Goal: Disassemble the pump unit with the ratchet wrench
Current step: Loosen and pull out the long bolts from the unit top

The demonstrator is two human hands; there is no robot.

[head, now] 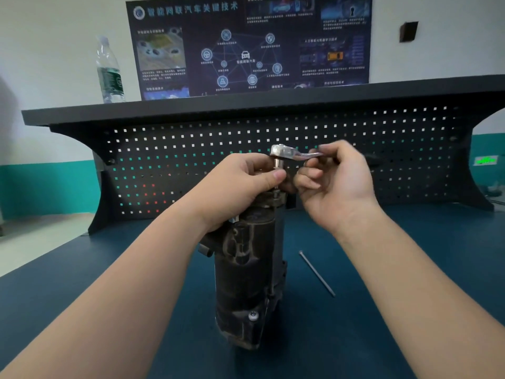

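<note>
The dark, grimy pump unit (pixel 248 274) stands upright on the blue bench mat in the middle of the view. A silver ratchet wrench (pixel 287 154) sits above its top end, its socket pointing down onto a bolt there. My left hand (pixel 243 184) rests on the pump's top and pinches the socket just under the ratchet head. My right hand (pixel 336 184) is closed around the wrench handle, which points right and is blurred.
One long thin bolt (pixel 317 273) lies loose on the mat right of the pump. A black pegboard back panel (pixel 382 149) with a shelf stands behind. A plastic water bottle (pixel 109 72) stands on the shelf at the left, next to a wall poster.
</note>
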